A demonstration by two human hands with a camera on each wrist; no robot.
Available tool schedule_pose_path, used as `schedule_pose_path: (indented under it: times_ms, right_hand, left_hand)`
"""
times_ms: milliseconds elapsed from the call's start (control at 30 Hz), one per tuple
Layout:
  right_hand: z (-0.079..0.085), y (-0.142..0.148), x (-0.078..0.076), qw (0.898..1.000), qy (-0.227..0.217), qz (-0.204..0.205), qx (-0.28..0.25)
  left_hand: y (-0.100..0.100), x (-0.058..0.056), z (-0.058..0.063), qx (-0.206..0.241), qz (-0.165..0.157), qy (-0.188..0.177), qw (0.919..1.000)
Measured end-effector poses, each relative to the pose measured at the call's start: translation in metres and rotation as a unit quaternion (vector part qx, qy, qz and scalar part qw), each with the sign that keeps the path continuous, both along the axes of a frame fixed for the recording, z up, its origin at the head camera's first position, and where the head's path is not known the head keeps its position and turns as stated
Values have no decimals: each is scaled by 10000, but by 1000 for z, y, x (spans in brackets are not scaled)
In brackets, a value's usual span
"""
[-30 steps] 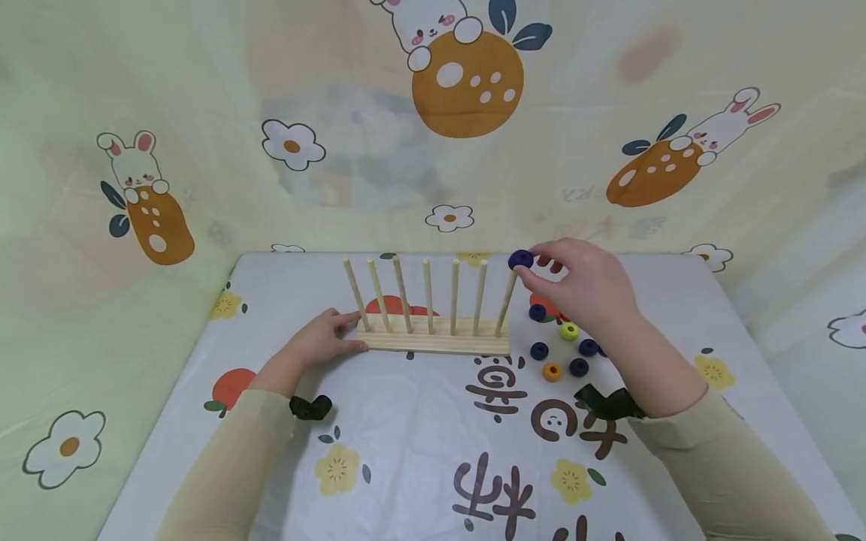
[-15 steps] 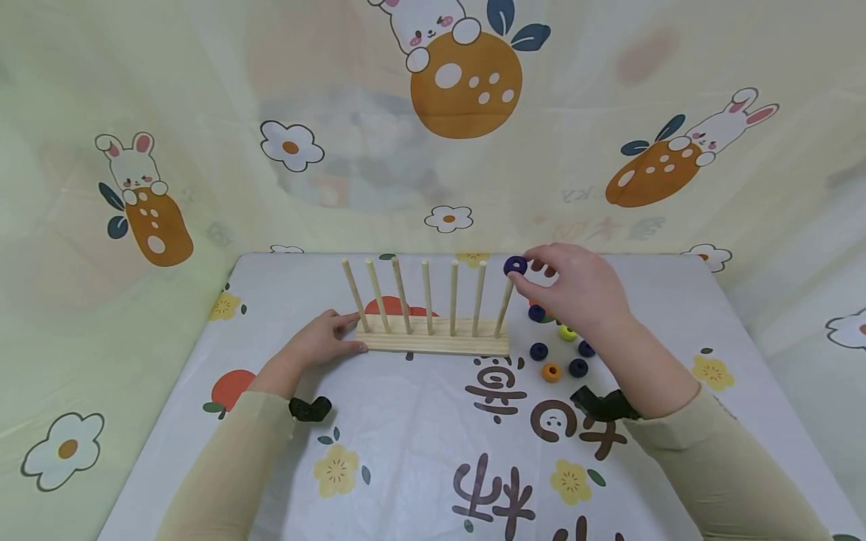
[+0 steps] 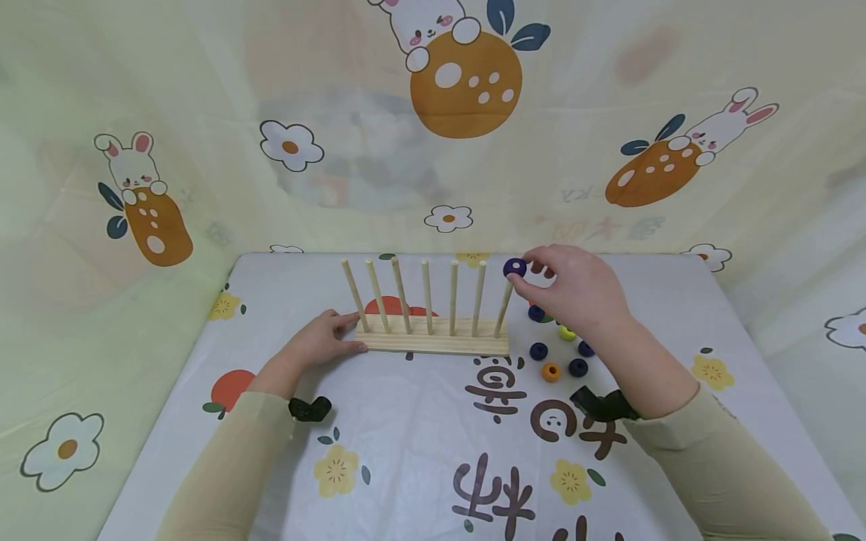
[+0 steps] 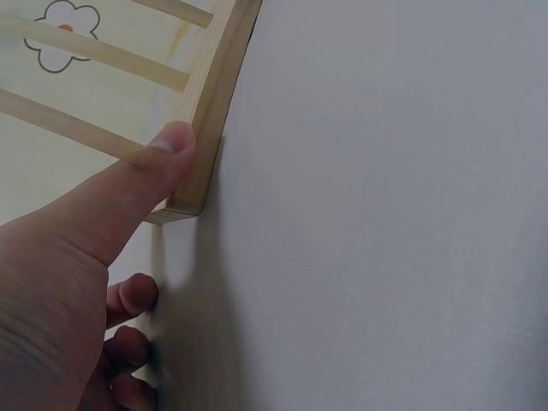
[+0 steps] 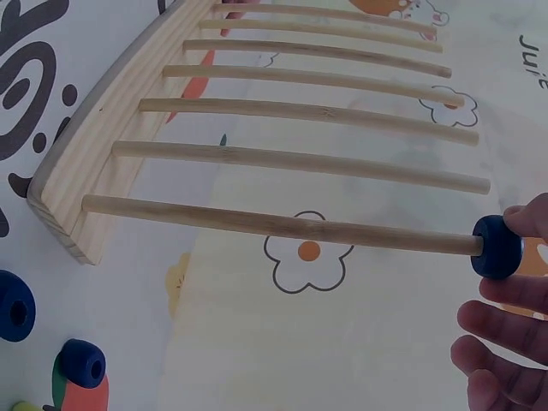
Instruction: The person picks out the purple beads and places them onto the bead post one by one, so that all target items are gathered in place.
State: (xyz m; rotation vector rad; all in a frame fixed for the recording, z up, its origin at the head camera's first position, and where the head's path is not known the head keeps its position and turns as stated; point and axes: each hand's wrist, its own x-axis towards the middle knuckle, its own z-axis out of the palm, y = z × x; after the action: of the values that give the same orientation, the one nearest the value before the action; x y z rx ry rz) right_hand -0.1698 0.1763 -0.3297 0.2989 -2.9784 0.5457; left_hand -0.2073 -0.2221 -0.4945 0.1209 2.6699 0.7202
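Observation:
A wooden peg rack (image 3: 433,346) stands on the table, several upright pegs rising from its flat base. At its left end my left hand (image 3: 314,346) grips the base, thumb at the front and index finger behind; the left wrist view shows the thumb (image 4: 150,167) pressed on the wood. My right hand (image 3: 585,293) pinches a dark blue bead (image 3: 508,270) by its edge at the top of the rightmost peg (image 3: 504,309). In the right wrist view, this blue bead (image 5: 498,253) sits against the peg's tip; how far the tip enters the hole is hidden.
Right of the rack lie several loose blue beads (image 3: 538,346), an orange bead (image 3: 546,376) and a yellow-green bead (image 3: 567,332), partly behind the right forearm. A patterned cloth (image 3: 406,451) covers the table, and a printed curtain (image 3: 365,188) hangs behind it.
My right hand has moved slightly left and down, bringing the blue bead onto the tip of the rightmost peg and tilting it. The left hand and rack have stayed put.

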Motion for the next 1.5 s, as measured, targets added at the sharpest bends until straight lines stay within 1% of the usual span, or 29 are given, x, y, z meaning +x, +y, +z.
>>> schedule_pose_path:
  times_ms: [300,533,633,1033,1233,1500]
  right_hand:
    - [-1,1,1,10000,88,3,31]
    - [-1,1,2,9994,340,23,42]
    - [-2,1,2,9993,370,57,31]
    - [-7,9,2,9998,154,104,-36]
    - [-13,18,1,9999,32,109,-47]
    - [-24,30,3,9997,-215,83,-54]
  left_hand:
    - [-1,-1,-4,-22,-22,49,10000]
    - [-1,0,-2,-33,-16,28,10000]
    - [-2,0,-2,-39,-20,34,10000]
    - [-2,0,-3,-31,-19,51,10000]
    - [-2,-2,-5,-7,-76,83,9999]
    - [-2,-2,-5,-39,-51,55,10000]
